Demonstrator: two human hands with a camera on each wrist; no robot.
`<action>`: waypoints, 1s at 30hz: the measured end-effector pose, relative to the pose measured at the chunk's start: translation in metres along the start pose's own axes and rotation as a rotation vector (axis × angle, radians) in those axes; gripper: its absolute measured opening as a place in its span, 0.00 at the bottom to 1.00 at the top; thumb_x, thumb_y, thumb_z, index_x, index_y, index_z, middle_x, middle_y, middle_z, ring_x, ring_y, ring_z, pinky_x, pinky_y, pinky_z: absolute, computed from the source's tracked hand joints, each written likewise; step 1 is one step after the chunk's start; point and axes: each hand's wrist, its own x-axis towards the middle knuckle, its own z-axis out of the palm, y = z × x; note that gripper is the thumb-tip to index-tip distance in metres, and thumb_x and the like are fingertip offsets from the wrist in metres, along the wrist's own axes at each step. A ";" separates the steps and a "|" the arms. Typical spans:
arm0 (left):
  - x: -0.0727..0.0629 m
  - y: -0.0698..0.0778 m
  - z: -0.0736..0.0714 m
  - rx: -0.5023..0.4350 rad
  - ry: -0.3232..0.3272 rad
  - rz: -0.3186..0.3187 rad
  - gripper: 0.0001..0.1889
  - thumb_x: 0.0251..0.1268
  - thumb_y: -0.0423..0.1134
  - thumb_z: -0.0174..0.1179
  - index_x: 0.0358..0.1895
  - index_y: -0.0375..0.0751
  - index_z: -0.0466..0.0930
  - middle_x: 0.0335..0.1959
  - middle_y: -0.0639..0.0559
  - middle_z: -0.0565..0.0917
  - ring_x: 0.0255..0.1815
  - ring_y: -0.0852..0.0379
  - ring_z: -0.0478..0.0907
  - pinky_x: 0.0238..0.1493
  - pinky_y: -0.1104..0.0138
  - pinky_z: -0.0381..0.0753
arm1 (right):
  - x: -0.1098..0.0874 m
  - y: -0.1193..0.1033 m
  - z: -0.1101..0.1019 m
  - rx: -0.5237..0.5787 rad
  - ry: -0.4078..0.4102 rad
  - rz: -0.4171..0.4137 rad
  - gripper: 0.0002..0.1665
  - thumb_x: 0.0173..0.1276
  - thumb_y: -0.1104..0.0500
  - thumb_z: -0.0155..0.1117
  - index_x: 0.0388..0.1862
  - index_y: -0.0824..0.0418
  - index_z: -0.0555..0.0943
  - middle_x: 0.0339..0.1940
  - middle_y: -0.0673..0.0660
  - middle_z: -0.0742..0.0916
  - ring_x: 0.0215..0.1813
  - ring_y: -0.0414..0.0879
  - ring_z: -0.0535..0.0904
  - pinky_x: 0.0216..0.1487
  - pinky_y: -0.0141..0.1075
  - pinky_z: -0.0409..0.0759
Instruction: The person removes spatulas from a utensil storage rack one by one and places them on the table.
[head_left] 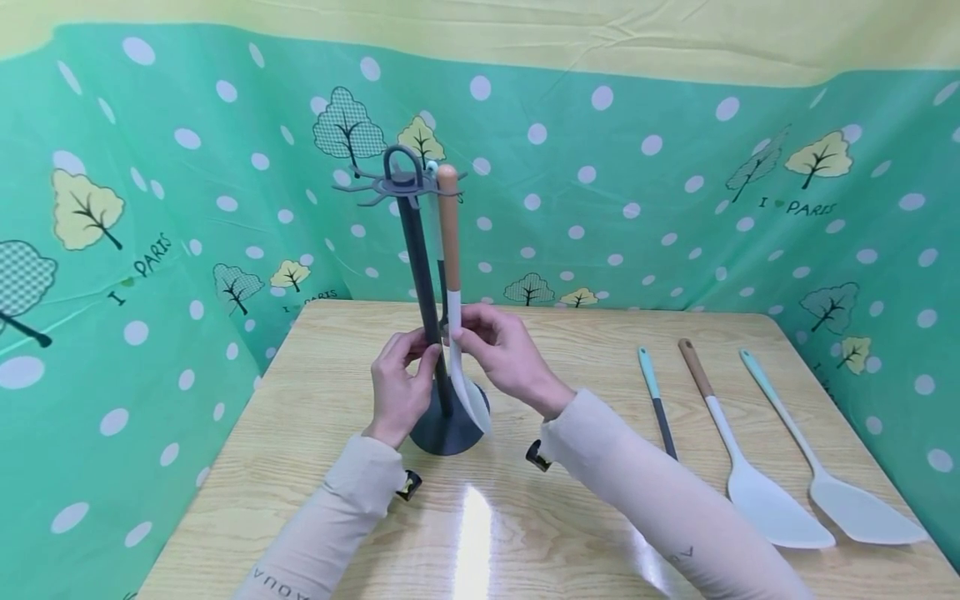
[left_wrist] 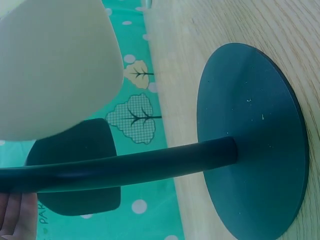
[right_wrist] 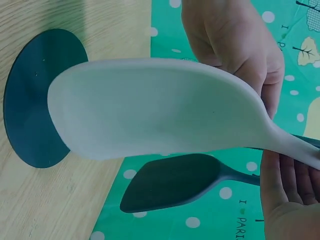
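A dark utensil stand (head_left: 420,267) with a round base (head_left: 450,443) and a ring of hooks stands upright on the table. My left hand (head_left: 399,385) grips its post, thumb in front. On the stand's right side, my right hand (head_left: 512,354) pinches the neck of a white spatula (head_left: 448,237) with a brown handle. This spatula is upright, handle end at the hooks, its broad, slightly hollow head (right_wrist: 150,107) pointing down near the base. Whether it hangs on a hook cannot be told. Behind it a dark turner (right_wrist: 175,185) with a mint handle hangs at the stand.
To the right on the wooden table (head_left: 315,500) lie a mint-handled utensil (head_left: 655,387), partly hidden by my right sleeve, a white turner with a brown handle (head_left: 772,504), and a pale turner with a mint handle (head_left: 862,504). A green dotted cloth (head_left: 637,233) surrounds the table's back and sides.
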 end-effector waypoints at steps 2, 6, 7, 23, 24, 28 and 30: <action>0.000 0.001 0.000 0.005 -0.003 -0.002 0.10 0.59 0.26 0.64 0.44 0.32 0.82 0.35 0.42 0.82 0.34 0.49 0.81 0.41 0.69 0.83 | -0.004 -0.009 -0.001 -0.003 0.004 0.005 0.14 0.72 0.66 0.55 0.54 0.71 0.77 0.46 0.66 0.82 0.47 0.55 0.82 0.52 0.41 0.81; 0.000 0.001 0.000 0.012 -0.010 -0.011 0.10 0.59 0.27 0.64 0.44 0.32 0.81 0.36 0.43 0.82 0.35 0.50 0.81 0.42 0.69 0.83 | -0.010 -0.020 -0.003 -0.035 0.019 -0.014 0.13 0.72 0.67 0.55 0.52 0.72 0.77 0.45 0.68 0.82 0.45 0.55 0.81 0.49 0.40 0.81; 0.000 0.001 0.000 0.012 -0.011 -0.012 0.10 0.59 0.27 0.64 0.44 0.32 0.81 0.36 0.44 0.82 0.36 0.50 0.81 0.42 0.69 0.83 | -0.011 -0.021 -0.003 -0.035 0.023 -0.018 0.13 0.71 0.67 0.55 0.52 0.72 0.77 0.44 0.68 0.82 0.44 0.55 0.81 0.49 0.40 0.81; 0.009 0.038 -0.004 0.023 0.013 0.032 0.10 0.53 0.17 0.63 0.40 0.22 0.79 0.32 0.35 0.80 0.31 0.43 0.80 0.37 0.57 0.85 | -0.024 -0.028 -0.007 -0.065 0.066 -0.016 0.11 0.68 0.67 0.60 0.48 0.69 0.79 0.39 0.62 0.85 0.40 0.54 0.81 0.42 0.41 0.81; 0.009 0.039 -0.004 0.022 0.015 0.032 0.10 0.53 0.17 0.63 0.40 0.23 0.79 0.32 0.35 0.80 0.31 0.43 0.80 0.37 0.59 0.85 | -0.025 -0.028 -0.007 -0.068 0.069 -0.014 0.11 0.68 0.67 0.60 0.48 0.70 0.79 0.39 0.62 0.85 0.39 0.54 0.81 0.42 0.40 0.81; 0.009 0.039 -0.005 0.010 0.013 0.021 0.10 0.54 0.18 0.63 0.41 0.23 0.79 0.32 0.35 0.80 0.32 0.43 0.80 0.38 0.59 0.85 | -0.026 -0.029 -0.008 -0.077 0.076 -0.014 0.11 0.68 0.67 0.60 0.47 0.71 0.79 0.39 0.62 0.84 0.38 0.52 0.81 0.41 0.40 0.81; 0.008 0.038 -0.005 0.005 0.012 0.018 0.09 0.55 0.18 0.63 0.41 0.23 0.79 0.32 0.35 0.80 0.32 0.43 0.80 0.38 0.58 0.85 | -0.027 -0.029 -0.008 -0.080 0.078 -0.015 0.11 0.68 0.67 0.60 0.47 0.71 0.79 0.39 0.62 0.85 0.38 0.51 0.81 0.41 0.40 0.81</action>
